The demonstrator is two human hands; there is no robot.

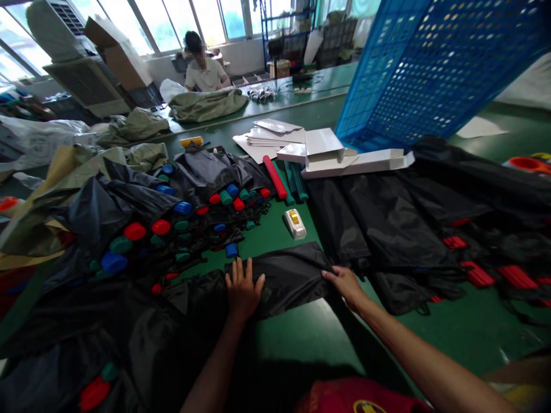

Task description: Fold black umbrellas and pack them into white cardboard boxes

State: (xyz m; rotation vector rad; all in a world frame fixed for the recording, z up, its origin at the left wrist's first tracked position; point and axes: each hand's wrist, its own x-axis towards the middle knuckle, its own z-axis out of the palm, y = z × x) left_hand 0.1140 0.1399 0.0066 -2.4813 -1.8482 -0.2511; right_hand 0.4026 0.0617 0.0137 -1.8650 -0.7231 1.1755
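A folded piece of black fabric [288,275] lies on the green table [301,332] just in front of me. My left hand [242,289] rests flat on its left part, fingers spread. My right hand [345,285] pinches the fabric's right edge with thumb and fingers closed on it. A small white device with a yellow button [295,223] sits on the table just beyond the fabric.
A heap of black fabric with red, blue and green plastic pieces [142,235] fills the left. More folded black fabric [400,223] lies right. White flat cartons [327,152], a tilted blue perforated crate [430,63] and a seated person [202,66] are farther back.
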